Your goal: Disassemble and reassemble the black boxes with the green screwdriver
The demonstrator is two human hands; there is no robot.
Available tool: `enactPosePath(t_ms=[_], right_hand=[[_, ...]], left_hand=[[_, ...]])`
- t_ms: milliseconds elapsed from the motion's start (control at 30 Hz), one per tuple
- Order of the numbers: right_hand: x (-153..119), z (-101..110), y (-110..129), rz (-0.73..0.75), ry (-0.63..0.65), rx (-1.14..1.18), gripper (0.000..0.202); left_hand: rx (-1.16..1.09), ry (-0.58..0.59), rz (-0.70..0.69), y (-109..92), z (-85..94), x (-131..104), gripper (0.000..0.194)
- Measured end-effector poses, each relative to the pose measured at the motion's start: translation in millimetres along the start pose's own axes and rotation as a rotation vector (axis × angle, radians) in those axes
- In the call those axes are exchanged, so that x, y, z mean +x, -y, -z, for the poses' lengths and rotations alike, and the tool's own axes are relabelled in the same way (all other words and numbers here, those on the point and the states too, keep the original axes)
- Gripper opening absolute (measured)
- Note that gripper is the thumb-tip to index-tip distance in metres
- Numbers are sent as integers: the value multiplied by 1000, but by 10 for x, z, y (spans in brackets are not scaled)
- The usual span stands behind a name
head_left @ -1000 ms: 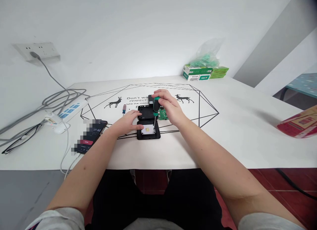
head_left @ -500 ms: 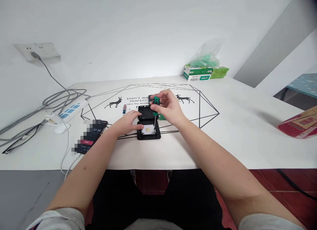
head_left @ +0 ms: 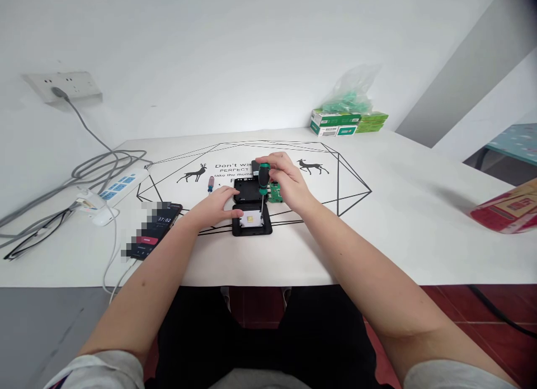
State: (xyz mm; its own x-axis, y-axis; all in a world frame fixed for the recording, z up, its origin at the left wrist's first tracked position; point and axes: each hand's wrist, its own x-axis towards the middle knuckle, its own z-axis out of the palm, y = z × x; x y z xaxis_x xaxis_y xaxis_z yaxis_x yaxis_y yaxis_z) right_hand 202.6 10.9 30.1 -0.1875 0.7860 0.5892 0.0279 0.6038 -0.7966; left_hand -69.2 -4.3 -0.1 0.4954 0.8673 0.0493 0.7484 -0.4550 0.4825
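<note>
My right hand (head_left: 289, 179) grips a green and black screwdriver (head_left: 263, 178) by its handle, held upright. Its tip meets the right side of a white plate (head_left: 250, 219) with a small yellowish square, set inside a black case part (head_left: 252, 232). Thumb and fingers apart, my left hand (head_left: 218, 207) rests at the left edge of that case, the thumb touching the white plate. Just behind lies a second black case half (head_left: 248, 191). A green circuit board (head_left: 276, 192) is partly hidden behind my right hand. Another black piece (head_left: 254, 167) shows behind the screwdriver handle.
A second screwdriver (head_left: 211, 184) lies beyond my left hand. To the left are a phone (head_left: 155, 229), a power strip (head_left: 121, 189), glasses (head_left: 37, 235) and grey cables. Green boxes (head_left: 335, 122) with a plastic bag stand at the back; a red package (head_left: 507, 210) sits at the right.
My right hand's fingers have shifted around the screwdriver handle, uncovering more of the circuit board. The screwdriver tip and my left hand stay in place.
</note>
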Motion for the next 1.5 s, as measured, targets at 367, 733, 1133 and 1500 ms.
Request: enactPosePath(t_ms=[367, 733, 1133, 1500], right_hand=[[-9, -59, -38, -42, -47, -51, 36], [40, -51, -192, -52, -220, -50, 40], [84, 39, -244, -97, -394, -117, 28], [164, 209, -304, -183, -370, -273, 26]], left_hand=[[-1, -17, -21, 26, -11, 4, 73], [-115, -198, -200, -110, -159, 57, 24], [151, -444, 171, 239, -96, 180, 15], [265, -488, 373, 270, -102, 200, 47]])
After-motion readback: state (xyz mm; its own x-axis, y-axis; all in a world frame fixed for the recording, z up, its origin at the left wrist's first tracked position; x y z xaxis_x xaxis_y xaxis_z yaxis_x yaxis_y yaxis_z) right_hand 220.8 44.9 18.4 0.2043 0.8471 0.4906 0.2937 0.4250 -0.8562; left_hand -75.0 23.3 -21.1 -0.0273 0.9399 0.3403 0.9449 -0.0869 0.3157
